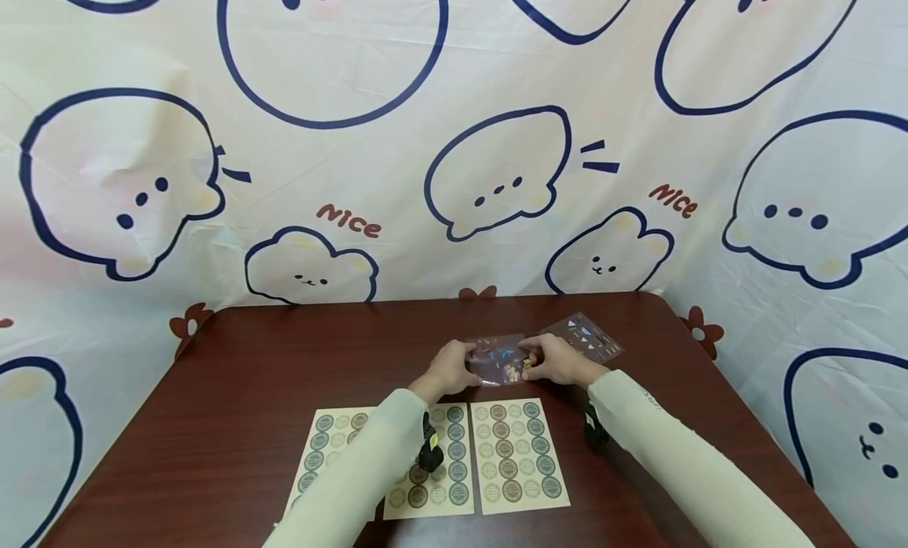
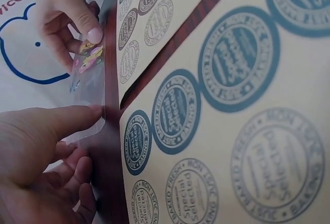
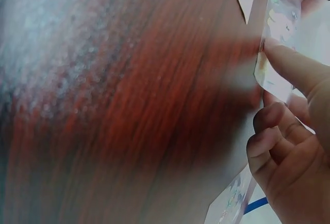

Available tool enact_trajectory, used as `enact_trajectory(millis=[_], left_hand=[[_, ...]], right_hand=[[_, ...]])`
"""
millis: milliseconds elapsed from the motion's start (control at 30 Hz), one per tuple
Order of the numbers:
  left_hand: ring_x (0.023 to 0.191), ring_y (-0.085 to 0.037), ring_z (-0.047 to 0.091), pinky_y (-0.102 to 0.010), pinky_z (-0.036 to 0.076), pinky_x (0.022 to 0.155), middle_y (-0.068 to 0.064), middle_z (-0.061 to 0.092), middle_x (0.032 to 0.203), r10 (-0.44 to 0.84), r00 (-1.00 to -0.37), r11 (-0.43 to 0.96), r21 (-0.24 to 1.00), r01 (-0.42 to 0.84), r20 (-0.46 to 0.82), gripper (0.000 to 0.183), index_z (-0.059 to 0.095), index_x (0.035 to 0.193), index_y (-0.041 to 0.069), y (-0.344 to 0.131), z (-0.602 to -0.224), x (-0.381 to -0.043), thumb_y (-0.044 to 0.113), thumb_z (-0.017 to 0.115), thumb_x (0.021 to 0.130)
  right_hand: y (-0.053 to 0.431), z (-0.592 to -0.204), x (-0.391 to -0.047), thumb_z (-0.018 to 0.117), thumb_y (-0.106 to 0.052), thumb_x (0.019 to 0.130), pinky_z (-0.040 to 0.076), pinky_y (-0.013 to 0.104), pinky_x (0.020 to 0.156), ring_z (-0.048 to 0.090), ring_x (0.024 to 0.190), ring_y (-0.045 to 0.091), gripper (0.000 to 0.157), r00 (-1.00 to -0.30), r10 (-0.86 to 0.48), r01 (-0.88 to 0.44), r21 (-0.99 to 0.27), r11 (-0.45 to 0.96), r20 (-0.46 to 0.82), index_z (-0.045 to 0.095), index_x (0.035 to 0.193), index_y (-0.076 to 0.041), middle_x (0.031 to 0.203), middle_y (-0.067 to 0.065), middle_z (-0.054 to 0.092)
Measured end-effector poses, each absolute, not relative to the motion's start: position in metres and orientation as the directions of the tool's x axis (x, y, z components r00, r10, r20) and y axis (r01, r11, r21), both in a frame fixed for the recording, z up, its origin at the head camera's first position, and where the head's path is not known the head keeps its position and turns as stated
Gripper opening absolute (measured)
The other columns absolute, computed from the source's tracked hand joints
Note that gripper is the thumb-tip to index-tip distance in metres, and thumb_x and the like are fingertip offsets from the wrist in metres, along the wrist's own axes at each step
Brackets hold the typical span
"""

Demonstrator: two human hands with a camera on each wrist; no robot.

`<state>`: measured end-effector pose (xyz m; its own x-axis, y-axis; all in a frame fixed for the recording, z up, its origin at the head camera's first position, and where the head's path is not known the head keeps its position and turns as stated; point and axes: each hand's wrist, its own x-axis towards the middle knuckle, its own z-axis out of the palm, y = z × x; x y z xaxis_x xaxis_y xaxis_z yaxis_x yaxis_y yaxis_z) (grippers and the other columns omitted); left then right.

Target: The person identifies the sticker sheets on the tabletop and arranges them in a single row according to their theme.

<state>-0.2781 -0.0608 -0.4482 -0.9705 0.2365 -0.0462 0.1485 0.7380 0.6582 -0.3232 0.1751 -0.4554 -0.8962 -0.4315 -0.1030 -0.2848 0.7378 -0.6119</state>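
Left hand (image 1: 452, 368) was pinching the left edge of the clear sticker sheet (image 1: 500, 363), thumb on the near side, other fingers loosely curled. Right hand (image 1: 557, 361) was pinching the right edge of the same sheet, thumb on top and fingers behind. The sheet sat between both hands, beyond the label sheets, with small coloured figures printed on it; could not tell if it was fully off the surface (image 1: 241, 382). Just beyond the right hand lay a second clear sheet (image 1: 585, 337), tilted on the surface, its near left part hidden by that hand in the head view. Toward the wearer, three cream sheets of round labels lay in a row: right label sheet (image 1: 521, 453) in plain view, middle label sheet (image 1: 457, 461) and left label sheet (image 1: 321, 441) partly covered by the left sleeve (image 1: 355, 485). A black wrist device (image 1: 429, 452) also blocked some labels on the middle one. Narrow gap between middle and right label sheets. Right sleeve (image 1: 698, 469) crossed bare surface, away from the labels. Behind the dark wood-grain surface hung a white backdrop (image 1: 397, 169) with blue cartoon outlines and "Nice" lettering, reaching round both sides
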Motion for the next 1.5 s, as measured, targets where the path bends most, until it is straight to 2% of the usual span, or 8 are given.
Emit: enact_trajectory(millis=[267, 433, 700, 933, 1033, 1167, 1333, 1500], left_hand=[[0.121, -0.033, 0.058, -0.046, 0.052, 0.098, -0.018, 0.059, 0.131, 0.248, -0.968, 0.703, 0.695, 0.153, -0.038, 0.071, 0.048, 0.148, 0.000, -0.061, -0.447, -0.276, 0.010, 0.080, 0.086], [0.119, -0.032, 0.057, -0.046, 0.051, 0.095, -0.018, 0.055, 0.133, 0.249, -0.968, 0.683, 0.714, 0.154, -0.030, 0.071, 0.046, 0.150, 0.001, -0.061, -0.446, -0.273, 0.012, 0.078, 0.088], [0.095, -0.021, 0.054, -0.039, 0.048, 0.084, -0.014, 0.058, 0.122, 0.251, -0.968, 0.695, 0.692, 0.196, 0.022, 0.064, 0.051, 0.147, 0.002, -0.062, -0.444, -0.271, 0.014, 0.077, 0.089], [0.082, -0.018, 0.054, -0.034, 0.047, 0.073, -0.013, 0.061, 0.119, 0.257, -0.965, 0.692, 0.689, 0.216, 0.044, 0.060, 0.054, 0.145, 0.005, -0.063, -0.439, -0.266, 0.015, 0.076, 0.090], [0.090, -0.021, 0.058, -0.036, 0.049, 0.076, -0.015, 0.061, 0.126, 0.257, -0.965, 0.687, 0.690, 0.227, 0.062, 0.058, 0.055, 0.143, 0.005, -0.064, -0.438, -0.264, 0.014, 0.076, 0.090], [0.106, -0.024, 0.059, -0.042, 0.050, 0.088, -0.016, 0.059, 0.134, 0.249, -0.965, 0.692, 0.682, 0.234, 0.079, 0.054, 0.059, 0.141, 0.008, -0.065, -0.437, -0.260, 0.016, 0.076, 0.090], [0.101, -0.024, 0.058, -0.042, 0.050, 0.086, -0.014, 0.061, 0.130, 0.232, -0.968, 0.689, 0.686, 0.233, 0.096, 0.050, 0.062, 0.138, 0.011, -0.067, -0.433, -0.255, 0.017, 0.075, 0.090], [0.100, -0.021, 0.057, -0.040, 0.050, 0.085, -0.012, 0.061, 0.127, 0.226, -0.968, 0.683, 0.691, 0.237, 0.108, 0.048, 0.062, 0.137, 0.013, -0.067, -0.431, -0.250, 0.018, 0.075, 0.091]], right_hand=[[0.180, -0.448, -0.321, 0.074, -0.008, 0.091, 0.050, 0.028, 0.066, 0.057, 0.065, 0.013, 0.058, -0.886, -0.456, -0.286, -0.683, 0.672, -0.077, 0.053, 0.143, 0.004, 0.080, 0.004, 0.061], [0.181, -0.443, -0.317, 0.073, -0.011, 0.092, 0.050, 0.028, 0.067, 0.057, 0.066, 0.013, 0.057, -0.895, -0.438, -0.269, -0.685, 0.677, -0.082, 0.053, 0.143, 0.002, 0.082, 0.004, 0.061], [0.183, -0.441, -0.309, 0.073, -0.016, 0.093, 0.050, 0.029, 0.070, 0.059, 0.068, 0.015, 0.058, -0.897, -0.435, -0.266, -0.694, 0.669, -0.076, 0.053, 0.144, 0.000, 0.083, 0.004, 0.061], [0.186, -0.436, -0.302, 0.074, -0.016, 0.091, 0.050, 0.027, 0.064, 0.059, 0.066, 0.016, 0.058, -0.892, -0.448, -0.282, -0.707, 0.649, -0.055, 0.054, 0.143, 0.000, 0.082, 0.004, 0.061], [0.187, -0.434, -0.300, 0.075, -0.016, 0.091, 0.048, 0.026, 0.061, 0.057, 0.065, 0.015, 0.059, -0.891, -0.453, -0.293, -0.706, 0.645, -0.044, 0.054, 0.143, 0.001, 0.083, 0.003, 0.062], [0.187, -0.432, -0.297, 0.075, -0.018, 0.091, 0.046, 0.024, 0.056, 0.056, 0.064, 0.015, 0.059, -0.892, -0.449, -0.286, -0.707, 0.647, -0.050, 0.054, 0.144, -0.002, 0.084, 0.003, 0.063], [0.187, -0.430, -0.290, 0.075, -0.019, 0.091, 0.045, 0.022, 0.055, 0.054, 0.066, 0.015, 0.058, -0.886, -0.463, -0.310, -0.702, 0.641, -0.032, 0.055, 0.143, -0.004, 0.086, 0.002, 0.062], [0.189, -0.428, -0.283, 0.075, -0.019, 0.091, 0.045, 0.023, 0.056, 0.053, 0.067, 0.015, 0.058, -0.872, -0.489, -0.354, -0.701, 0.619, 0.010, 0.056, 0.142, -0.001, 0.084, 0.002, 0.062]])
